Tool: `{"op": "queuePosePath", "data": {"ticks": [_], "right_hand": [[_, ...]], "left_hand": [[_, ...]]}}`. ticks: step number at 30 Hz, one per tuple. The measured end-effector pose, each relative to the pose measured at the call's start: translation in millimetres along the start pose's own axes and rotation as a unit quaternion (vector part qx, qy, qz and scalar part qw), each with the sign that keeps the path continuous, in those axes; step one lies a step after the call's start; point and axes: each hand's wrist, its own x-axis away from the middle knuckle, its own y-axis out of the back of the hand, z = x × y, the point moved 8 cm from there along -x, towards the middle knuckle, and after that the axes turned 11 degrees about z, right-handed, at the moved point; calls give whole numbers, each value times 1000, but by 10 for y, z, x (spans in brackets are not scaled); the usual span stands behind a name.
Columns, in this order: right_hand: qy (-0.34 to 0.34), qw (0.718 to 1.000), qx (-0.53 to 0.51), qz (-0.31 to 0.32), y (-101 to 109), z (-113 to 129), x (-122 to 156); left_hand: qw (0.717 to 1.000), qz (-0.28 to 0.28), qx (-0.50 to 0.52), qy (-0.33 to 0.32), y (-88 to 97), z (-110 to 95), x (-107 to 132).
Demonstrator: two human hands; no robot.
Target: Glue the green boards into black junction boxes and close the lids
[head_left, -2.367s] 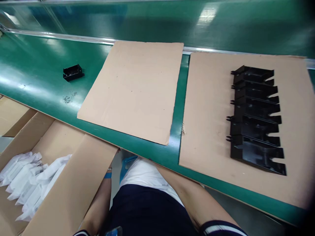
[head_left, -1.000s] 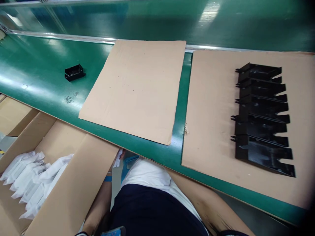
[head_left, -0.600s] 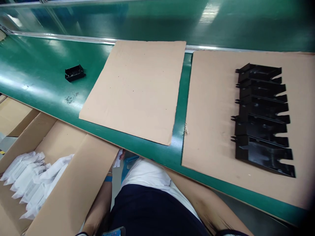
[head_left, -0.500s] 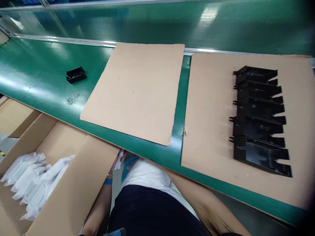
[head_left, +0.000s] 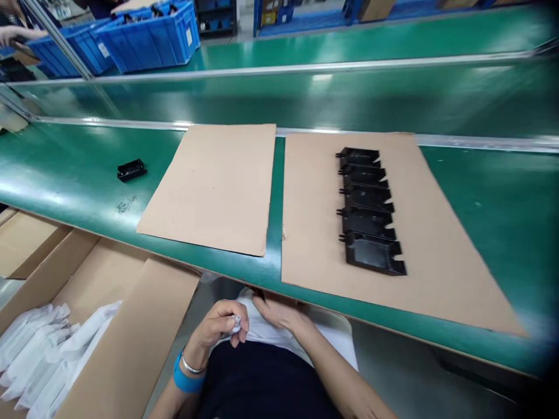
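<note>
My left hand (head_left: 225, 321) is raised above my lap, its fingers closed round a small white object (head_left: 236, 323) that shows only in part, so its kind is unclear. My right hand (head_left: 276, 309) lies low over my lap by the bench's front edge; most of its fingers are hidden. Beyond the hands, two flat cardboard sheets lie on the green bench, a left sheet (head_left: 213, 192) and a right sheet (head_left: 312, 256). A row of several black plastic housings (head_left: 371, 253) stands on the right sheet.
One black plastic piece (head_left: 131, 170) sits on the green bench top (head_left: 82, 174) at left. Below it, an open cardboard box (head_left: 126, 337) holds several white wrapped packets (head_left: 61, 355). Blue crates (head_left: 151, 43) stand behind, near another person's hand (head_left: 15, 36).
My left hand has come up from beside the box into clear view, with the white object in it. My right hand has come into view over my lap. The camera view has tilted up.
</note>
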Motion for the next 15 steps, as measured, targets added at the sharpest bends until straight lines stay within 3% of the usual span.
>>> {"op": "queuePosePath", "data": {"ticks": [2, 5, 8, 10, 12, 15], "right_hand": [[-27, 999, 11, -16, 45, -57, 211], [-95, 993, 20, -61, 152, -313, 768], [-192, 969, 17, -157, 372, -734, 1549], [-261, 935, 11, -238, 534, -1035, 2130], [-323, 892, 3, -316, 656, -1324, 2652], [-386, 827, -7, -409, 807, -1737, 3149]], "left_hand": [[1000, 11, -12, 0, -90, -46, 3], [998, 56, -25, 2, -282, -104, -62], [987, 111, -90, 76, -499, -46, -501], [964, 190, -144, 118, -876, 52, -992], [930, 283, -188, 141, -1442, 215, -1453], [864, 392, -266, 170, -2282, 602, -1865]]}}
